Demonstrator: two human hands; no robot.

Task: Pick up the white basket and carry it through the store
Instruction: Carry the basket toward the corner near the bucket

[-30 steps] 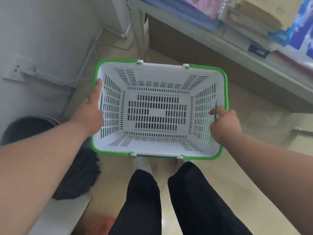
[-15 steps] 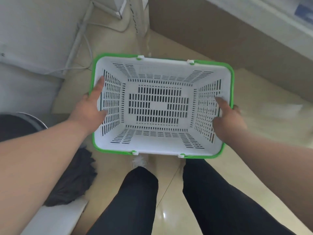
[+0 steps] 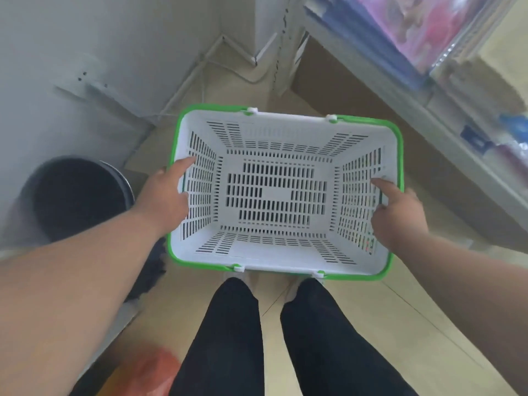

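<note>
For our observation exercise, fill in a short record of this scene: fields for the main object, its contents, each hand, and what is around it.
object: white basket with green rim, held above the floor
contents: nothing inside
left hand: grips the left wall, thumb inside
right hand: grips the right wall, thumb inside
handles: folded down along the rim
left of basket: dark bin by the wall
right of basket: shelf with packaged goods
below: legs in black trousers on a beige floor

Soft, even daylight; no hard shadows. Wide-angle distortion bends the shelf and forearms at the frame edges. Motion blur smears the dark bin, packaged goods and orange patch; basket slats fairly sharp
</note>
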